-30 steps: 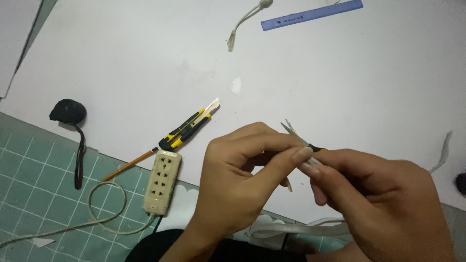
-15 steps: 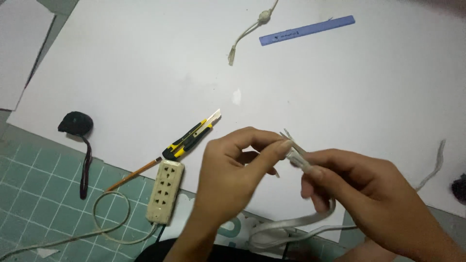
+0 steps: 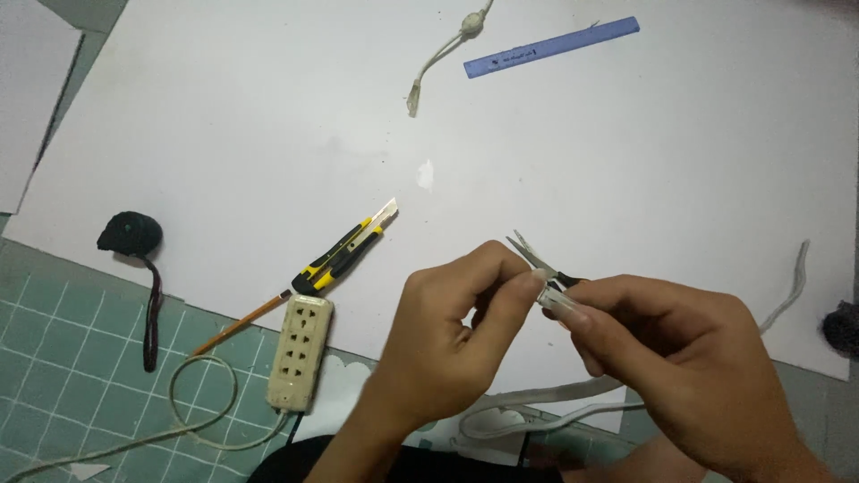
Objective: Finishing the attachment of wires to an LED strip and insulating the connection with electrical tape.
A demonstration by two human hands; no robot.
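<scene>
My left hand (image 3: 447,349) and my right hand (image 3: 689,358) meet fingertip to fingertip above the white sheet (image 3: 268,116). The right hand grips a small pair of cutters (image 3: 530,255); its thin metal jaws poke up and to the left, slightly apart, and a bit of black handle shows. My left thumb and forefinger pinch a pale end right at the jaws. It seems to belong to the white flat cable (image 3: 546,398) that loops below my hands; the join is hidden by my fingers.
A yellow-and-black utility knife (image 3: 344,252), a pencil (image 3: 242,322) and a cream power strip (image 3: 300,353) with its cord lie to the left. A blue ruler (image 3: 550,46) and a knotted cord piece (image 3: 447,54) lie far up. A black strapped object (image 3: 130,234) rests by the green cutting mat (image 3: 63,340).
The view has tilted a little, so the table things sit lower in the picture. My hands stay joined around the cutters and the pale end.
</scene>
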